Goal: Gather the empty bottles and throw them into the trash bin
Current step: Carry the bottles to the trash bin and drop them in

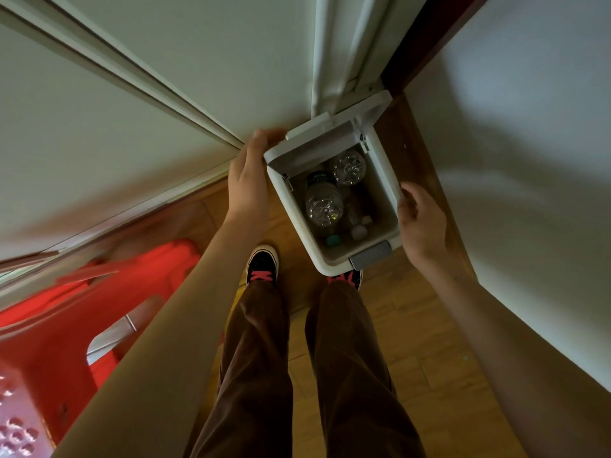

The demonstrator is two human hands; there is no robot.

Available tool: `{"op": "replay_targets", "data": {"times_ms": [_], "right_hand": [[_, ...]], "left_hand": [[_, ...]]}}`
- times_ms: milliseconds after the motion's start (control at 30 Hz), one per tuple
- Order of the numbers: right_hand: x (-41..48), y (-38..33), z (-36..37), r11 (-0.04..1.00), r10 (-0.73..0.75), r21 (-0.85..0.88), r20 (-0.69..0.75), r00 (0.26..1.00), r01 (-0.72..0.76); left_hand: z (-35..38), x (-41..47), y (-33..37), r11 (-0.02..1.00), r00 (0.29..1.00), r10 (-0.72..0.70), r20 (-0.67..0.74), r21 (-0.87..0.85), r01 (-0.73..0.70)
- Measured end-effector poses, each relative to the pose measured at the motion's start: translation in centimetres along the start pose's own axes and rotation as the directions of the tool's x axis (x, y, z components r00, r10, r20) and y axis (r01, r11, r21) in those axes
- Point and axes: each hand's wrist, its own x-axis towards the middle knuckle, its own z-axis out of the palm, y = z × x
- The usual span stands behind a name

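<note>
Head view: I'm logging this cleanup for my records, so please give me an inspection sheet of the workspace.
Surface: wooden floor; the bin stands on it in a corner.
Job's things: white trash bin, its lid raised; clear bottles lie inside, with small bits too dim to tell.
Clutter: red plastic stool at the left.
Hands: left hand lies along the lid's left edge; right hand has its fingers curled at the bin's right rim, grip unclear.
Cables: nothing seen.
Surroundings: white walls; the right shoe shows by the grey pedal.
</note>
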Motion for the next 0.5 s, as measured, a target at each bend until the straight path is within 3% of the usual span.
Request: {"op": "replay_targets", "data": {"times_ms": [133, 300, 433, 500], "right_hand": [[0.1, -0.1, -0.2, 0.994, 0.054, 0.092, 0.012, 0.998, -0.054], [0.0, -0.1, -1.7, 0.963, 0.116, 0.236, 0.077, 0.99, -0.131], [0.2, 1.3, -2.7, 0.935, 0.123, 0.308, 0.188, 0.974, -0.178], [0.4, 1.6, -3.0, 0.921, 0.148, 0.325, 0.22, 0.964, -0.215]], "left_hand": [[0.1, -0.2, 0.2, 0.997, 0.995, -0.052, 0.082, -0.044, 0.056], [-0.7, -2.1, -2.6, 0.962, 0.942, 0.094, 0.323, 0.215, -0.17], [-0.6, -3.2, -5.4, 0.756, 0.85, 0.269, 0.452, 0.448, -0.477], [-0.3, -3.4, -6.5, 0.672, 0.822, 0.315, 0.475, 0.5, -0.546]]}}
